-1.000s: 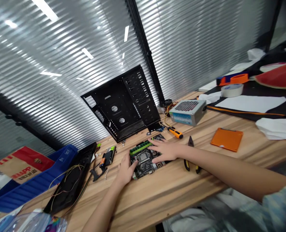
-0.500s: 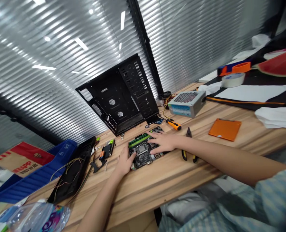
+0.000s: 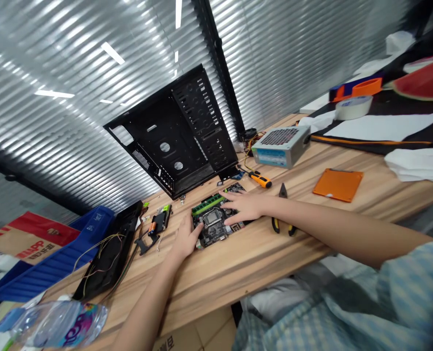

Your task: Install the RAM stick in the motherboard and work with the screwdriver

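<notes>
At far left we see a cardboard box (image 3: 29, 238) with red lettering ending "APP", then a clear plastic bottle (image 3: 61, 322) with a colourful label and a black plastic panel (image 3: 108, 256) trailing thin wires. Our left hand (image 3: 184, 239) touches the motherboard (image 3: 213, 219), which lies flat on the wooden surface (image 3: 238, 261), and our right hand (image 3: 243, 206) rests on it, the fingers of both spread apart, clamped on nothing. Further right lie yellow-handled pliers (image 3: 282, 217) and an orange plate (image 3: 338, 185).
</notes>
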### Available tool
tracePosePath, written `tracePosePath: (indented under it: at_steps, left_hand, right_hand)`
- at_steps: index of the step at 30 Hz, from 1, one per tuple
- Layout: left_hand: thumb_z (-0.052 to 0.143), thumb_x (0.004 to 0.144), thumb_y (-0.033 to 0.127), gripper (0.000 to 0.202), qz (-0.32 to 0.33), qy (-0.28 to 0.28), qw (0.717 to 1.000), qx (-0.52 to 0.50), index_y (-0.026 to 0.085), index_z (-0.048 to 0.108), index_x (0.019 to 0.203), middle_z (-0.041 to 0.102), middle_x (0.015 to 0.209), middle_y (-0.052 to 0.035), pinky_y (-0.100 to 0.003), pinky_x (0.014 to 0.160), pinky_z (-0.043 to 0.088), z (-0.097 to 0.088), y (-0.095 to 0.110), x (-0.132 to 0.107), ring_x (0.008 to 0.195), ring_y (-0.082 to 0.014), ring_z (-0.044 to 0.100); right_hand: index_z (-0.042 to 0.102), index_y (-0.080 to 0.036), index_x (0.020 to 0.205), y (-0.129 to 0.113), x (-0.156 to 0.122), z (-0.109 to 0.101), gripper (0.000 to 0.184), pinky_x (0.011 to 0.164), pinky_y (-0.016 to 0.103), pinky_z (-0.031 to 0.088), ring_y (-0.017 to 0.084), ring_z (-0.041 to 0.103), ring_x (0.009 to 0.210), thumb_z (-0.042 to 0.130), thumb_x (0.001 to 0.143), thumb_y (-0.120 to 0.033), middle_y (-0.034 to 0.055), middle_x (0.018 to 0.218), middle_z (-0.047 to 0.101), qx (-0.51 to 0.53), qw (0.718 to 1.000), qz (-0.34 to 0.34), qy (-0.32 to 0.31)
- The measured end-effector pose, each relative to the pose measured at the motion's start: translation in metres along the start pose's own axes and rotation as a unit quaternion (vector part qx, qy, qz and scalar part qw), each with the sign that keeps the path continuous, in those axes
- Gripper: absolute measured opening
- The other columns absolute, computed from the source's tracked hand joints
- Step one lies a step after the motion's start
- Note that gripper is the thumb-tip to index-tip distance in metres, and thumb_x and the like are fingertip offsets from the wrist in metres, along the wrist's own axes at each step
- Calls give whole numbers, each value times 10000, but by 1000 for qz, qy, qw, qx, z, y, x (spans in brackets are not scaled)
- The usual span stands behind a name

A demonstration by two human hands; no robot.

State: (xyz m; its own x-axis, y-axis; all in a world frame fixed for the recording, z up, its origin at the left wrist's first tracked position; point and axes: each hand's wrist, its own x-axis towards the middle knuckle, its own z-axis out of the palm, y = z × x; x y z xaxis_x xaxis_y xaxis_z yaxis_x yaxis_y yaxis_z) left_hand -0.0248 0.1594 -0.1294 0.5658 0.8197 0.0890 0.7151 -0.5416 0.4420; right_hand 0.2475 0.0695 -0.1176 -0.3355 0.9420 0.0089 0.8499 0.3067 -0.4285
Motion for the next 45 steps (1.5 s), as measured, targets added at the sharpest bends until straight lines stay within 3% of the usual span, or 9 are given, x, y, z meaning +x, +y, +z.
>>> tracePosePath:
  at_steps: [7, 30, 45]
  left_hand:
    - [466, 902, 494, 734, -1, 3, 1000, 2, 108, 261, 1491, 327, 1522, -181, -485, 1149, 210, 1, -2, 1, 1407, -308, 299]
    - [469, 901, 493, 718, 10, 10, 1000, -6, 129, 273, 1488, 349, 1515, -165, -467, 1152, 208, 2, -4, 0, 1408, -296, 297]
    - [455, 895, 496, 724, -13, -5, 1000, -2, 131, 266, 1491, 310, 1535, -161, -466, 1152, 195, -1, 2, -2, 1417, -296, 281]
  right_hand:
    - [443, -188, 1437, -2, -2, -2, 928, 1158, 557, 146, 392, 149, 1438, 393, 763, -824, 117, 1599, 44, 0, 1000, 1, -9]
    - [466, -218, 1425, -4, -2, -3, 907, 1150, 563, 187, 429, 215, 1410, 426, 748, -820, 76, 1603, 73, 8, 1000, 16, -7]
    - [447, -209, 1435, -4, -4, -3, 894, 1158, 544, 184, 398, 216, 1419, 396, 775, -810, 94, 1601, 49, -6, 1000, 0, -9]
